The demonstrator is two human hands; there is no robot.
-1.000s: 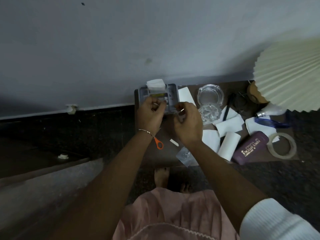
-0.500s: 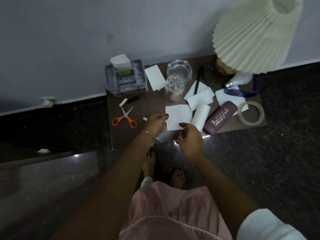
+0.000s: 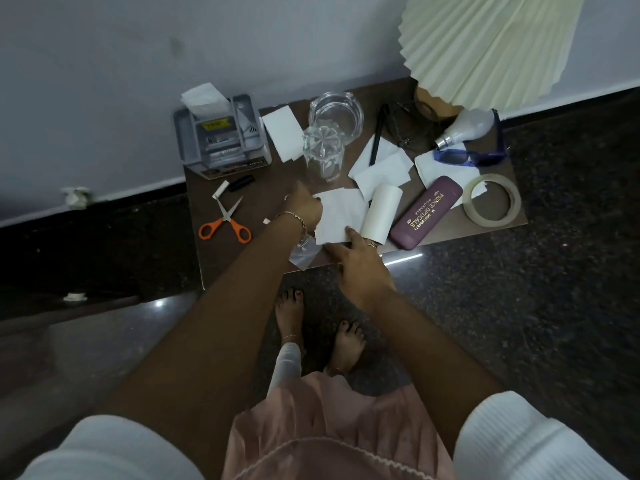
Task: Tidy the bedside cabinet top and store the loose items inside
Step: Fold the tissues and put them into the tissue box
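Note:
The brown cabinet top is littered with loose items. A white paper sheet lies near its front edge. My left hand grips the sheet's left edge, fingers curled. My right hand presses the sheet's lower edge with straight fingers. A clear plastic bag lies under my left wrist. Orange scissors lie to the left, and a grey organiser box stands at the back left. A purple glasses case and a paper roll lie to the right.
A glass tumbler and a glass ashtray stand mid-top, with more white papers, a black pen, a bulb, blue sunglasses, a tape ring and a pleated lamp. My bare feet stand on the dark floor.
My hands left the grey organiser box and came down to the white sheet at the front edge. The left hand now grips its edge, and the right fingers lie on it.

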